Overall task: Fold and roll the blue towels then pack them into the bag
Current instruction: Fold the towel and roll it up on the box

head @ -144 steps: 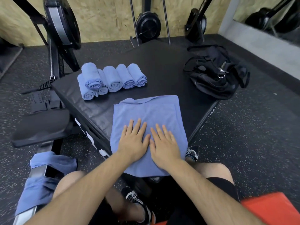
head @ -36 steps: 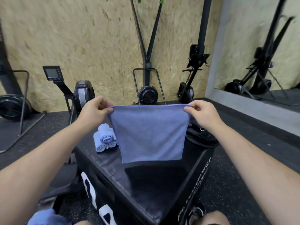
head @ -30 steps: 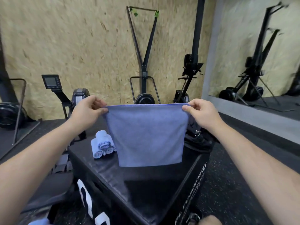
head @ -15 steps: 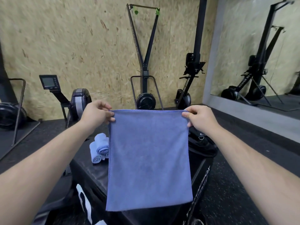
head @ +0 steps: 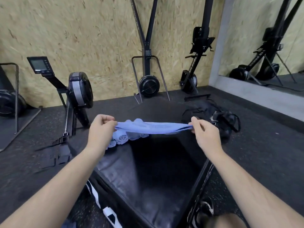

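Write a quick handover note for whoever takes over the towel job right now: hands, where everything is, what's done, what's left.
Left hand pinches the left end of the blue towel; right hand pinches the right end. The towel is held stretched between them above the black box.
Rolled towels lie at the box's far left; the black bag sits at its far right.
Done: several towels rolled.
Left: fold and roll the held towel, then pack every roll into the bag. None visibly packed.
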